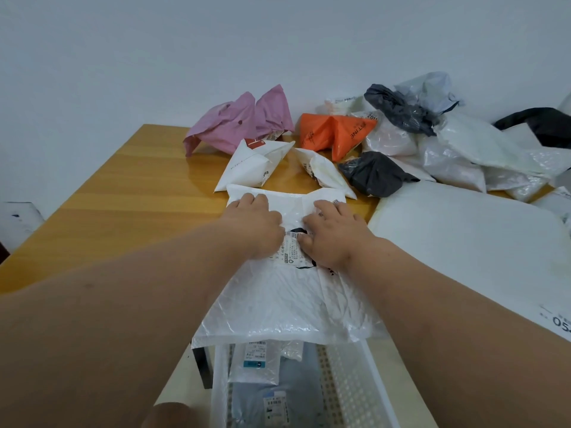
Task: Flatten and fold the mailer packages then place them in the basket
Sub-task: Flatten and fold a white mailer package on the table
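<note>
Both hands, left hand (258, 223) and right hand (332, 233), press flat with fingers spread on a white mailer (278, 291) on the table (123, 193). Its near end overhangs the basket (349, 387) below. Slick plastic could slide or spring open when the palms lift.
</note>
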{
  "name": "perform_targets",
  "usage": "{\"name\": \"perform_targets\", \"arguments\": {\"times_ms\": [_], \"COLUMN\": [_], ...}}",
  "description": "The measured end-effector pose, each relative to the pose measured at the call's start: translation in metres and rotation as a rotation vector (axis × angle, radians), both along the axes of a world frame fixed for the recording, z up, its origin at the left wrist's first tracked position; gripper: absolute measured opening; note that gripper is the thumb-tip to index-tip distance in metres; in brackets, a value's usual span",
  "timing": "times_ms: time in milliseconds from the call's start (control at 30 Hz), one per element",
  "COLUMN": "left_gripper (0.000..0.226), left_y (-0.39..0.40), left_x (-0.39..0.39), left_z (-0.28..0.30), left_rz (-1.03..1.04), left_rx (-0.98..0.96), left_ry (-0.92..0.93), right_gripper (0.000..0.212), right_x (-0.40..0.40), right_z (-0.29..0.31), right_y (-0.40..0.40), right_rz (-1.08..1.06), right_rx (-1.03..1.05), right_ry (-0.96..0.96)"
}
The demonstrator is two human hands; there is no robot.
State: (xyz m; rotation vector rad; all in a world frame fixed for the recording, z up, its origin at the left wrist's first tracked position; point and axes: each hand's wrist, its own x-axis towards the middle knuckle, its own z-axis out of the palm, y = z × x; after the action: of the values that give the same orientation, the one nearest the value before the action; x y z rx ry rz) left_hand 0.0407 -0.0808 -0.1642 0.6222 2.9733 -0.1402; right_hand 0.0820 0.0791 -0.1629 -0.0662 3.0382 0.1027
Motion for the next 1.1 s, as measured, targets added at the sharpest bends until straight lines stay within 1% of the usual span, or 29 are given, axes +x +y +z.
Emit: {"name": "perform_targets", "arguments": {"times_ms": [100, 167, 300, 400, 467, 733, 833, 1000, 1100], "left_gripper": [0.05, 0.052, 0.053, 0.064, 0.066, 0.065, 0.065, 0.062, 0.061], "left_y": [-0.001, 0.0, 0.0, -0.002, -0.002, -0.003, -0.004, -0.003, -0.004], "left_x": [-0.002, -0.005, -0.008, -0.007, -0.008, -0.013, -0.013, -0.01, -0.01], "left_z": [-0.006, -0.01, -0.009, -0.009, -0.012, -0.012, -0.013, -0.023, -0.023], "left_rz": [-0.002, 0.016, 0.017, 0.037, 0.042, 0.03, 0.028, 0.062, 0.08], "left_rx": [0.054, 0.074, 0.071, 0.039, 0.012, -0.021, 0.006, 0.063, 0.081], "left_ry": [-0.079, -0.112, -0.09, -0.1, -0.115, -0.13, -0.109, -0.119, -0.129], "right_gripper": [0.063, 0.064, 0.067, 0.065, 0.062, 0.069, 0.068, 0.061, 0.061], "right_x": [-0.008, -0.011, -0.015, -0.017, -0.017, -0.024, -0.026, -0.02, -0.02], "right_z": [-0.005, -0.009, -0.011, -0.013, -0.016, -0.018, -0.021, -0.029, -0.029], "right_y": [0.001, 0.001, 0.006, 0.009, 0.009, 0.008, 0.008, 0.006, 0.006], "right_rz": [-0.021, -0.029, -0.024, -0.026, -0.035, -0.036, -0.03, -0.032, -0.031], "right_rx": [-0.071, -0.118, -0.153, -0.153, -0.162, -0.127, -0.147, -0.183, -0.182], "right_ry": [-0.081, -0.102, -0.082, -0.086, -0.066, -0.044, -0.016, 0.101, 0.09]}}
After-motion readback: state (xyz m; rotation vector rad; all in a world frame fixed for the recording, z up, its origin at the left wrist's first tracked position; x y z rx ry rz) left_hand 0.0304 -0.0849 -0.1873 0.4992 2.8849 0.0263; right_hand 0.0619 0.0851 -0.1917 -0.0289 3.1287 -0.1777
